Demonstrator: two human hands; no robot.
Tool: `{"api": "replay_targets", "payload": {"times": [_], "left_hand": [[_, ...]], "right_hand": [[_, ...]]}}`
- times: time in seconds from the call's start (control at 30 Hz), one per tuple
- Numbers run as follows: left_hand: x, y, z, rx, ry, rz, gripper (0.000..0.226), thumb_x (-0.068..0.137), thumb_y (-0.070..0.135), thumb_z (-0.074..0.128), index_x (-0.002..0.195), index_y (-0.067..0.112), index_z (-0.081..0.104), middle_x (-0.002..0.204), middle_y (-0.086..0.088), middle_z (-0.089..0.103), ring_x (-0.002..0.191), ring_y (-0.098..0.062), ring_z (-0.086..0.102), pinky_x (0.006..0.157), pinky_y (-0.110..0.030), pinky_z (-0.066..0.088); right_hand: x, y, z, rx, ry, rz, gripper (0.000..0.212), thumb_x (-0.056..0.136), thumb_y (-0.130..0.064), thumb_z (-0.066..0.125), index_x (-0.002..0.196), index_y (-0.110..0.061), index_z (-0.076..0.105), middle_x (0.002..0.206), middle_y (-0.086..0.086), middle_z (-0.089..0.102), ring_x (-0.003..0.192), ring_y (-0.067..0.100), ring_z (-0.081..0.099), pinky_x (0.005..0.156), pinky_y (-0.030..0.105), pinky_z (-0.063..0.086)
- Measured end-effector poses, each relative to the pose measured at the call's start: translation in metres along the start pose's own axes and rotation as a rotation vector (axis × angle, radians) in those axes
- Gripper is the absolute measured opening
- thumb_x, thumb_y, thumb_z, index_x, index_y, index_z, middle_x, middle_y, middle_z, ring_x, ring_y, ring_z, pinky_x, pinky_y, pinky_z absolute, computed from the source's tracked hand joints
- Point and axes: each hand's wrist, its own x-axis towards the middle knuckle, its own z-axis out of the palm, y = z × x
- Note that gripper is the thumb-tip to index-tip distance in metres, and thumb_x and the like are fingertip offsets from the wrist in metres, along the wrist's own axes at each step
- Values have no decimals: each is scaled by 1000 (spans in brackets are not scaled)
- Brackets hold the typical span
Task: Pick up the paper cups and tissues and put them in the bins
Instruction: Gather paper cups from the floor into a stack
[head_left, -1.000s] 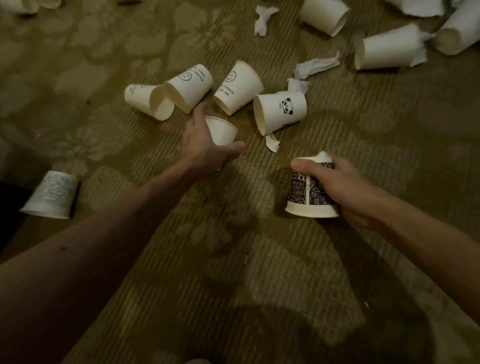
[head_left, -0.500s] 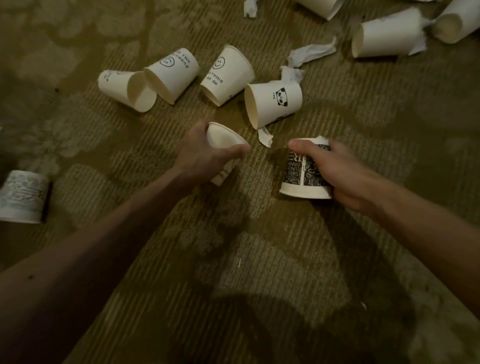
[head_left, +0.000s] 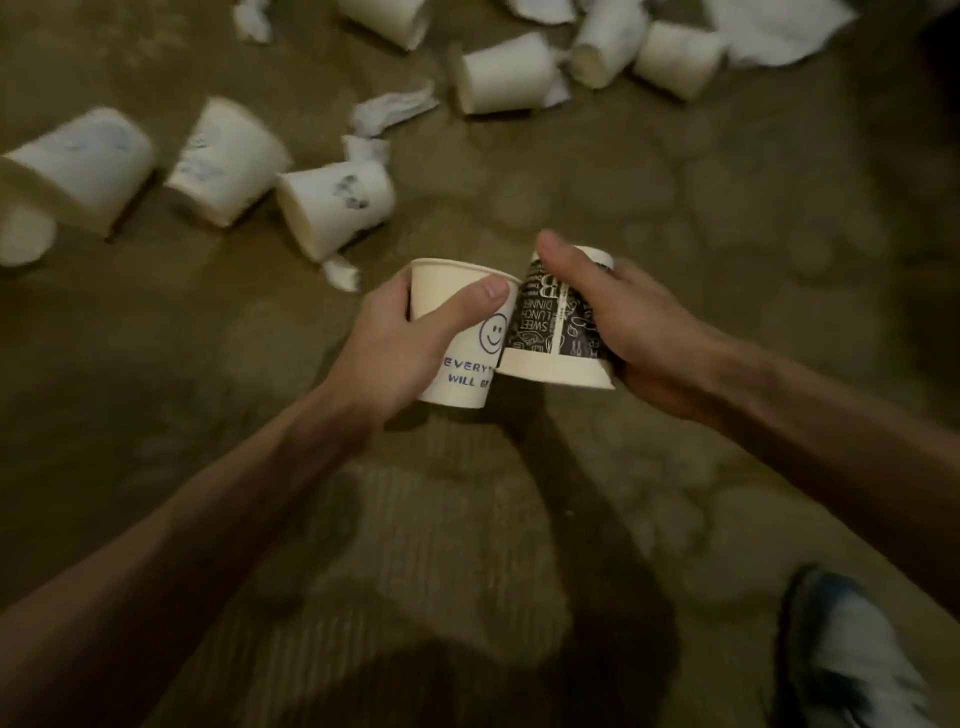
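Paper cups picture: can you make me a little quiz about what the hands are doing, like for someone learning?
1. True or false: the left hand holds the smiley-face cup with its mouth up.
2. Pick one. The black printed cup in the right hand is: A) mouth down, B) mouth up, C) crushed flat.
3. Fill the gap: at the lower right of the head view is a blue and white ___.

Key
1. True.
2. A: its wide rim is at the bottom and its words read upside down.
3. Shoe.
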Motion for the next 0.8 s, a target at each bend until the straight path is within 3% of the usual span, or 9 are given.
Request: {"api": "replay_targets", "payload": {"times": [0.07, 0.17, 0.3, 0.4, 0.47, 0.6, 0.8], "left_hand": [[-5, 16, 37, -11, -141, 39, 49, 69, 51, 82, 105, 21, 67, 90, -1, 77, 82, -18, 75, 63, -34, 61], [-20, 52, 95, -10, -368, 60, 53, 64, 49, 71, 103, 14, 64, 80, 0, 77, 70, -13, 74, 53, -24, 56], [-48, 101, 158, 76, -560, 178, 58, 62, 53, 70, 105, 15, 66, 90, -3, 77, 81, -17, 75, 63, -30, 60], [-71, 123, 200, 111, -654, 261, 57, 68, 53, 74, 111, 16, 66, 96, -2, 77, 89, -19, 74, 71, -32, 60], [-88, 131, 227, 156, -698, 320, 57, 69, 54, 73, 112, 17, 67, 98, -1, 77, 90, -17, 74, 71, -28, 60], [-130, 138, 292, 265, -792, 435, 47, 67, 56, 70, 99, 22, 70, 93, 6, 77, 85, -9, 74, 65, -18, 56], [-196, 147, 415, 411, -945, 605, 35, 56, 60, 67, 81, 36, 73, 83, 16, 76, 75, -1, 72, 56, -8, 50]], "right_hand": [[-33, -8, -36, -9, 111, -14, 73, 83, -58, 64, 127, -1, 51, 104, 12, 74, 90, 22, 73, 73, 33, 57], [-91, -23, -87, 31, 247, -30, 77, 77, -60, 66, 129, -5, 50, 103, 9, 75, 91, 21, 73, 77, 34, 58], [-165, -39, -139, 63, 329, -140, 51, 85, -54, 59, 105, -7, 66, 96, 9, 76, 88, 22, 74, 73, 30, 60], [-210, -38, -174, 96, 392, -244, 44, 83, -49, 61, 98, -8, 67, 87, 6, 77, 79, 19, 75, 60, 23, 57], [-235, -33, -200, 141, 436, -320, 47, 78, -47, 65, 102, -7, 66, 88, 8, 77, 80, 21, 75, 60, 25, 57], [-291, -7, -260, 172, 523, -435, 48, 71, -47, 67, 100, -8, 68, 88, 8, 76, 81, 22, 75, 62, 27, 57], [-401, 45, -360, 173, 621, -440, 44, 70, -49, 64, 87, -9, 71, 87, 9, 76, 79, 22, 75, 66, 30, 59]]}}
